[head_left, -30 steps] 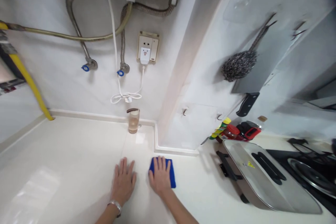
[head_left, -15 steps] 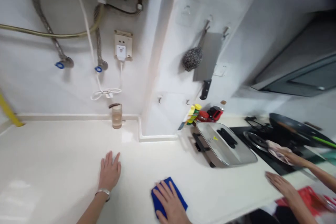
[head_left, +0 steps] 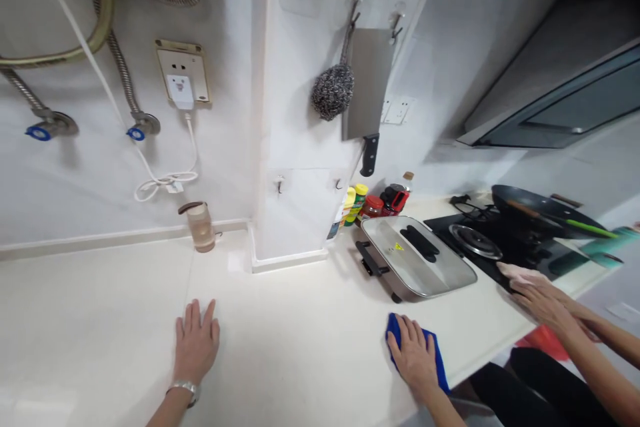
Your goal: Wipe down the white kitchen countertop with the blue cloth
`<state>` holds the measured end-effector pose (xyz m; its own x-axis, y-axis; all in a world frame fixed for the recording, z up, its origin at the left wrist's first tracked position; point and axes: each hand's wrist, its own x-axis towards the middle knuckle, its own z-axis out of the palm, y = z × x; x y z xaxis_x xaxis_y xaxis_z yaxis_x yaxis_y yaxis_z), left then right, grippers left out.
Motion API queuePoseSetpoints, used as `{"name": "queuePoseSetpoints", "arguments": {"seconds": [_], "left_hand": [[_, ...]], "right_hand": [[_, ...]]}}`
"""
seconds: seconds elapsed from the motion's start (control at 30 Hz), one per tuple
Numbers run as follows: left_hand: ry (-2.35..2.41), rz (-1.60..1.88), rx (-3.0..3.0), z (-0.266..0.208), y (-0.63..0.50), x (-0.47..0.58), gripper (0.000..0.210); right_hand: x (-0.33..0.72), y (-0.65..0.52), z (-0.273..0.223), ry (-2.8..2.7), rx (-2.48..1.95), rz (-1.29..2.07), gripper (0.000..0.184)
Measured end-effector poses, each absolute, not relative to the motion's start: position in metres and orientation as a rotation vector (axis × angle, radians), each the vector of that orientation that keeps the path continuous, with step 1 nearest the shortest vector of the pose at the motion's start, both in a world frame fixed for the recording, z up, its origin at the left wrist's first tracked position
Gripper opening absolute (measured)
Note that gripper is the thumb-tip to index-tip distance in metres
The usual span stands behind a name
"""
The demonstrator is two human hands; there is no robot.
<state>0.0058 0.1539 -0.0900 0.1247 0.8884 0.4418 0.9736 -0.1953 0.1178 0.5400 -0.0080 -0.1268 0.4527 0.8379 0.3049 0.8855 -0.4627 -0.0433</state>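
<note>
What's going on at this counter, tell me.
A person's bare right hand lies over a flat blue cloth on the glossy white countertop, in front of a rectangular pan with a silvery lid. The bare left hand, with a silvery band at its wrist, rests on the countertop, holding nothing; a clear cylindrical glass stands beyond it near the wall. On the right, another person's hands are at a pale pink cloth by the flat black cooktop.
</note>
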Motion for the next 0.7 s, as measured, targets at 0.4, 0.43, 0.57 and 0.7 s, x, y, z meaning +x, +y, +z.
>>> {"name": "queuePoseSetpoints", "arguments": {"seconds": [0.4, 0.43, 0.57, 0.7], "left_hand": [[-1.890, -0.578, -2.204, -0.089, 0.151, 0.005, 0.051], [-1.905, -0.580, -2.208, -0.089, 0.151, 0.006, 0.051], [-1.965, -0.569, -2.222, -0.084, 0.148, 0.006, 0.050], [-1.998, -0.593, -2.222, -0.079, 0.145, 0.006, 0.049]], "right_hand": [[0.374, 0.129, -0.096, -1.545, -2.549, -0.326, 0.063], [0.349, 0.137, -0.093, -1.635, -2.504, -0.278, 0.063], [0.259, 0.161, -0.075, -1.957, -2.270, -0.055, 0.063], [0.208, 0.147, -0.058, -2.256, -1.953, 0.157, 0.066]]}}
